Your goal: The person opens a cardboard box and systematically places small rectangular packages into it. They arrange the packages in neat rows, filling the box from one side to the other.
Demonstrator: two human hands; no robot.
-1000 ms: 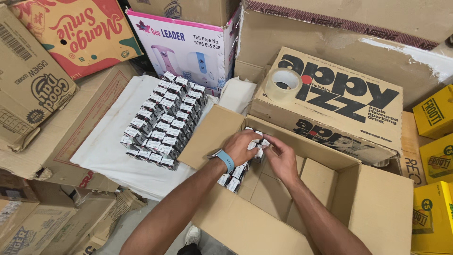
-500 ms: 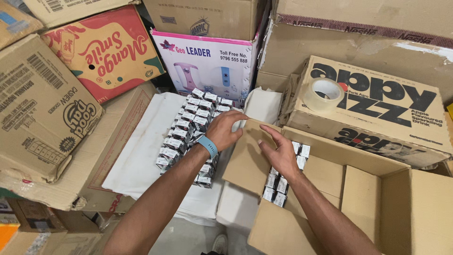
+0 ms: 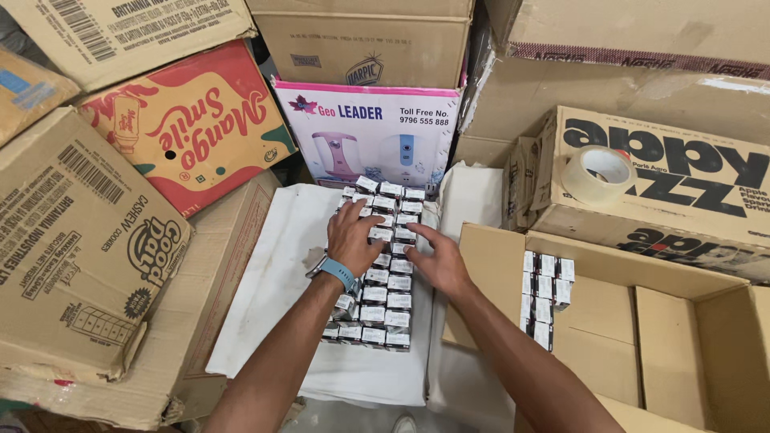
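Both hands on the small boxes stacked on the white sheet: left hand spread flat, right hand fingers curled at the edge, grip seemingly loose. More packs sit in the open carton.

1. Two bare forearms reaching up from the lower edge of the view, converging toward each other.
2. Left hand stretched furthest forward, palm down, fingers spread and slightly curled, tips pressing down.
3. Blue watch band wrapped around the left wrist, just behind the hand.
4. Right hand just beside the left and a little nearer the body, palm down, fingers extended toward the left hand, thumb tucked on the inner side.
5. Neither hand closed into a grip; both lying flat, close together but not overlapping.
6. Right forearm angled in from the lower right, left from the lower middle.
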